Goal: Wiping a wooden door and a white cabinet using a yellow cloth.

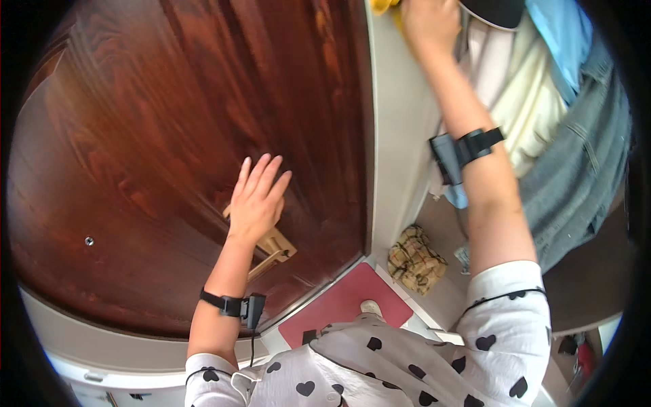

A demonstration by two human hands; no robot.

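My left hand (257, 203) is raised before a dark wooden door (168, 112), fingers slightly apart, over the upper part of a brass door handle plate (277, 244). Whether the palm touches the door cannot be told. At the top of the view, my right hand (432, 25) is curled against a yellow cloth (384, 6) beside the pale door frame (396, 127); the cloth is partly hidden behind the hand and cut by the picture's edge. Hanging clothes are close to my right arm.
Blue jeans (574, 152), a cream garment (529, 102) and a light blue one (564, 40) hang at the right. A checked cloth (417, 259) lies low by the wall. A red mat (346, 305) is on the floor under my foot. The door has a peephole (89, 241).
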